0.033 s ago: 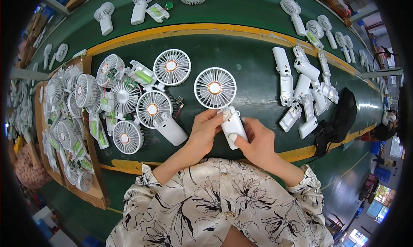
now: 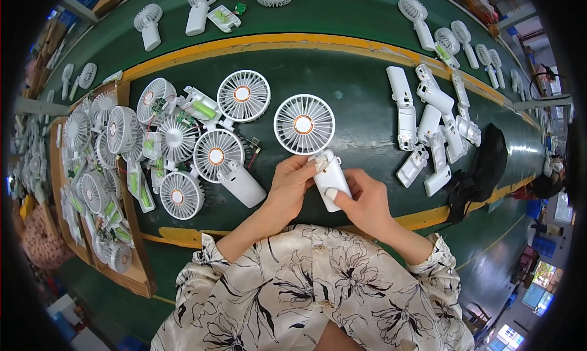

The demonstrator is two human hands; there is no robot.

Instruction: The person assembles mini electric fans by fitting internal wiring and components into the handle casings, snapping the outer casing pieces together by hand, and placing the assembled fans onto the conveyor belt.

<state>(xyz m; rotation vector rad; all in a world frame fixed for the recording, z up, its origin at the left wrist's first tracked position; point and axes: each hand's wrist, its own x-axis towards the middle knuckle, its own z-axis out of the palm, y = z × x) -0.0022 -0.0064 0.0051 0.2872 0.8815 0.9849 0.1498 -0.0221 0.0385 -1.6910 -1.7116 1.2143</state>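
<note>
In front of my body I hold a white handheld fan (image 2: pixel 304 125) with an orange ring at its hub. Its round head points away from me. The white handle (image 2: pixel 331 183) tilts between my two hands. Fingers of my left hand (image 2: pixel 290 184) pinch the handle's top, just below the fan head. My right hand (image 2: pixel 365 199) is closed round the handle's lower part, the thumb lying across its front. White coverings show on a left fingertip and on the right thumb. The fingers behind the handle are hidden.
Left of my hands lie several white fans (image 2: pixel 215 156), some with bare green circuit boards and batteries. A cardboard tray (image 2: pixel 142 284) full of fans stands at far left. White handle shells (image 2: pixel 436 144) and a black cloth item (image 2: pixel 486 171) lie at right. More fans (image 2: pixel 148 26) line the far belt.
The fan and my right hand have shifted very slightly to the left. The grip of both hands looks the same.
</note>
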